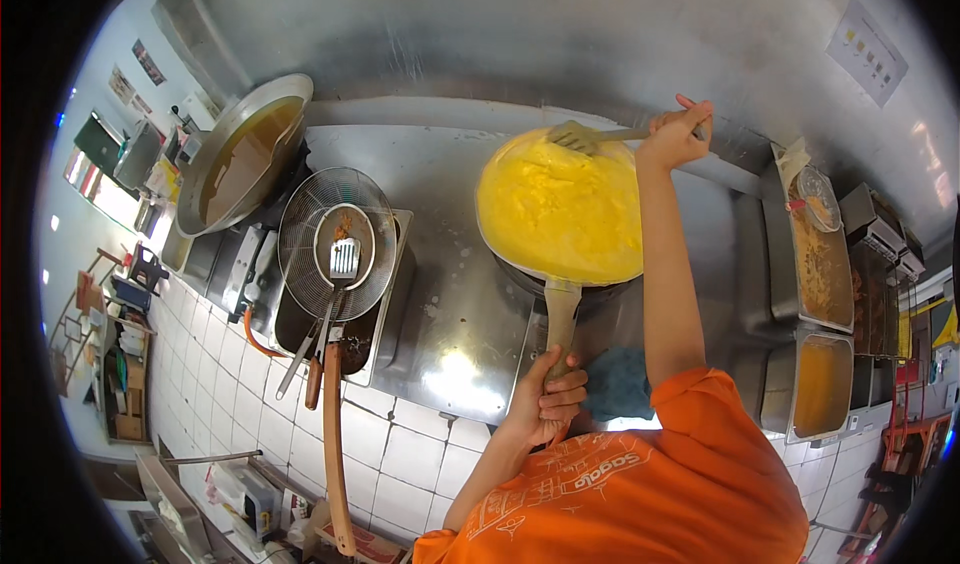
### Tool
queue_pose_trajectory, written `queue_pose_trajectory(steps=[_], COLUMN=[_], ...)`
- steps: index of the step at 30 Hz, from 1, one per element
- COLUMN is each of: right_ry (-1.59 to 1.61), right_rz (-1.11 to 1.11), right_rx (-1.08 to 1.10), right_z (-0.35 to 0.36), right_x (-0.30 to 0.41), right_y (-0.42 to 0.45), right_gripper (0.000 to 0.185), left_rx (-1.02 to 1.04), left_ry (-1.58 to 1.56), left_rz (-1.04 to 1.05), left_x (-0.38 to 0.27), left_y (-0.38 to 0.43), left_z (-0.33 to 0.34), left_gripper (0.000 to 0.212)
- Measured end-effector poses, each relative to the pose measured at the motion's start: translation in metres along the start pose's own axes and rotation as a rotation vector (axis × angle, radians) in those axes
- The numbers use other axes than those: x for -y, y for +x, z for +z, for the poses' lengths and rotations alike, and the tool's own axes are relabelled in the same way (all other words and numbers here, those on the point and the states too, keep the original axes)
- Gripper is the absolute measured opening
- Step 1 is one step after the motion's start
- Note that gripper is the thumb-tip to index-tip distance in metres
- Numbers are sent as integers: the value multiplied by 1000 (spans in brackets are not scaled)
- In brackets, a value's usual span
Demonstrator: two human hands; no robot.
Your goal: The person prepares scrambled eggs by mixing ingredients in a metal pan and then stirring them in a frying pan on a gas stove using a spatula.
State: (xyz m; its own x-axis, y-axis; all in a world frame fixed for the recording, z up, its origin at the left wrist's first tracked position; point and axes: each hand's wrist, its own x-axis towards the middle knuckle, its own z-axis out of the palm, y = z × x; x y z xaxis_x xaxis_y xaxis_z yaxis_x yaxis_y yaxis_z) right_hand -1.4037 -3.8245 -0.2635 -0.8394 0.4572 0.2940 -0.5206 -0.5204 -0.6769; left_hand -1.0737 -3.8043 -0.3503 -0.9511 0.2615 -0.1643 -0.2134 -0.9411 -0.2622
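My left hand is wrapped around the handle of a wide frying pan. Bright yellow egg, soft and lumpy, fills the pan nearly to its rim. In my right hand is the handle of a slotted spatula; its blade lies on the egg at the pan's far edge. Under the pan, part of a dark burner shows. A blue-green cloth lies to the right of the pan handle, by the counter's front edge.
Left of the pan, a wire strainer with a slotted turner rests over a metal container. Beyond it stands a large wok of brown liquid. Steel food trays stand at right. A metal wall backs the counter.
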Motion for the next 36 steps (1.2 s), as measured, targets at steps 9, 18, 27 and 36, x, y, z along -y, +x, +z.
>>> queue_pose_trajectory(steps=[9,18,27,36], right_ry=[162,-129,-426,-689], right_rz=[731,1235,1127,182], right_rx=[118,1066,1877,1805], right_z=[29,94,34,-63], right_x=[-91,-111,-16,122], right_y=[24,-66,-130,-124], right_gripper=[40,41,57,34], left_rx=[19,28,90,101], left_ry=[-9,-152,-221,-133], left_rz=[16,-37,20,63], left_x=[2,2,5,6], left_y=[-1,0,3,0], left_z=[0,12,15,11], left_gripper=[28,25,25,26])
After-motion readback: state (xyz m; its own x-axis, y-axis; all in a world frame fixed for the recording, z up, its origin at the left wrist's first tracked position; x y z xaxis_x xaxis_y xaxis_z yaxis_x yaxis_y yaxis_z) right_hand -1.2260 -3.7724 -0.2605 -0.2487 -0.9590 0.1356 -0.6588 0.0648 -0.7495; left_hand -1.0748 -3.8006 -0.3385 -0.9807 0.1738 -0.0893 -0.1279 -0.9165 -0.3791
